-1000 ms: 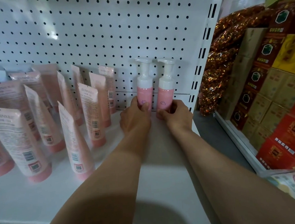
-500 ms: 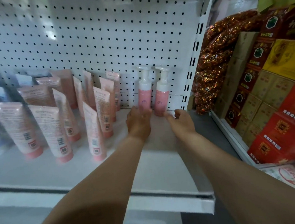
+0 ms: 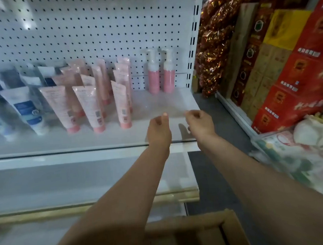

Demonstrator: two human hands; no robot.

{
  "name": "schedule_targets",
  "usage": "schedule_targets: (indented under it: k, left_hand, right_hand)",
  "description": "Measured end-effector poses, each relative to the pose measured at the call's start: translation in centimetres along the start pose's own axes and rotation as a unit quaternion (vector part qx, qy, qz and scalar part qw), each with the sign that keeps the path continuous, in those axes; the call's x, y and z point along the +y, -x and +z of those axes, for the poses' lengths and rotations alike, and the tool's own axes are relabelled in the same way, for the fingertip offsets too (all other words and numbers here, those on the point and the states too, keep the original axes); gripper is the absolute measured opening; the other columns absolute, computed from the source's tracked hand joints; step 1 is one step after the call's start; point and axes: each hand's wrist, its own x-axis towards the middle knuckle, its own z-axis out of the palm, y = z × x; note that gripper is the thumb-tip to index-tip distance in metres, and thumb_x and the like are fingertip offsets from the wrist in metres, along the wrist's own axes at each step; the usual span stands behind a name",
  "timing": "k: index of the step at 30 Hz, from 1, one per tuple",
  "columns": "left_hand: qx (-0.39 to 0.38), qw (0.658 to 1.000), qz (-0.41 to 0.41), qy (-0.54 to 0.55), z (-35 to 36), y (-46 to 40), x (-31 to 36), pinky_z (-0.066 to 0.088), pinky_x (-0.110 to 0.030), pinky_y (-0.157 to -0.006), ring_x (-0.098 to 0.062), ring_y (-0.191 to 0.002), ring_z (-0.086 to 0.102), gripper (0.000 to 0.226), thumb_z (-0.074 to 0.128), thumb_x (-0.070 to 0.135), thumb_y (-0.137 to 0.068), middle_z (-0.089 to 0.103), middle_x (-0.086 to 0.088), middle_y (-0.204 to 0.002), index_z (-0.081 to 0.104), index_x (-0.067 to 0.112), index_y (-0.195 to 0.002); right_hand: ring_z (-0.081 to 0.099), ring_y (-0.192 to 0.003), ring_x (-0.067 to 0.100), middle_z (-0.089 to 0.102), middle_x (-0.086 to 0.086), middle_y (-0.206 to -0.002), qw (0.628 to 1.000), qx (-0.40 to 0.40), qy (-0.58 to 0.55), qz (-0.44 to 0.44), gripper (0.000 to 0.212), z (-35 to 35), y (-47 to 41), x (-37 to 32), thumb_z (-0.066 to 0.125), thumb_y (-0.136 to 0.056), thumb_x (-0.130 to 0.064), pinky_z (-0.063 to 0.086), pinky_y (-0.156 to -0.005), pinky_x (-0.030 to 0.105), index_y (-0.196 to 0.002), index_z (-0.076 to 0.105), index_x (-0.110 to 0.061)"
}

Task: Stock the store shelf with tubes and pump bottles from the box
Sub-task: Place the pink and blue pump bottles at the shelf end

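Standing at the back of the white shelf (image 3: pixel 158 136), two pink pump bottles (image 3: pixel 161 78) wait beside pink tubes (image 3: pixel 90 106); rigid and light, they look best gripped round the body. Left hand (image 3: pixel 158 130) and right hand (image 3: pixel 200 124) hover loosely curled, holding nothing. The box (image 3: pixel 196 233) is cropped, contents unseen.

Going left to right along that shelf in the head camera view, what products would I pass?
White and blue tubes → pink tubes → two pink pump bottles → shiny gold-red wrapped goods → red boxes.
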Motion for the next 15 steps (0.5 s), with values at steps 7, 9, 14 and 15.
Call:
schedule_targets:
  k: [7,9,14,15]
  left_hand:
    - [0.021,0.996,0.025,0.088,-4.2,7.6,-5.5,0.056,-0.037,-0.083,-0.016,-0.085,0.067,0.024,0.050,0.039,-0.098,0.069,0.002,-0.090,0.061,0.018,-0.095]
    - [0.027,0.997,-0.008,0.065,-4.9,9.3,-8.8,0.057,-0.041,-0.087,-0.016,-0.091,0.069,0.019,0.049,0.039,-0.099,0.070,0.001,-0.094,0.058,0.023,-0.094]
    - [0.029,0.989,-0.145,-0.014,-6.7,13.1,-19.1,0.054,-0.037,-0.084,-0.019,-0.090,0.065,0.028,0.047,0.039,-0.100,0.068,-0.004,-0.100,0.061,0.015,-0.104]
    - [0.020,0.983,-0.178,-0.046,-7.2,14.0,-21.2,0.054,-0.037,-0.080,-0.022,-0.090,0.065,0.032,0.047,0.039,-0.100,0.069,-0.008,-0.102,0.063,0.012,-0.106]
  right_hand:
    - [0.067,-0.093,0.005,0.071,-0.005,-0.100,0.987,0.088,-0.091,-0.100,0.014,-0.4,10.5,5.1,0.063,-0.095,-0.012,0.055,-0.086,0.020,-0.106,0.072,-0.012]
    - [0.066,-0.094,0.007,0.072,-0.006,-0.100,0.988,0.086,-0.085,-0.091,0.012,-0.2,12.8,8.3,0.064,-0.094,-0.012,0.055,-0.088,0.023,-0.103,0.072,-0.015]
    - [0.067,-0.095,0.010,0.072,-0.008,-0.098,0.999,0.033,0.024,0.036,0.010,-0.5,16.8,18.3,0.063,-0.094,-0.022,0.056,-0.093,0.040,-0.099,0.072,-0.024]
    - [0.066,-0.096,0.011,0.071,-0.008,-0.100,0.995,-0.002,0.064,0.080,0.011,-0.6,17.5,20.4,0.062,-0.095,-0.024,0.055,-0.094,0.039,-0.102,0.071,-0.024]
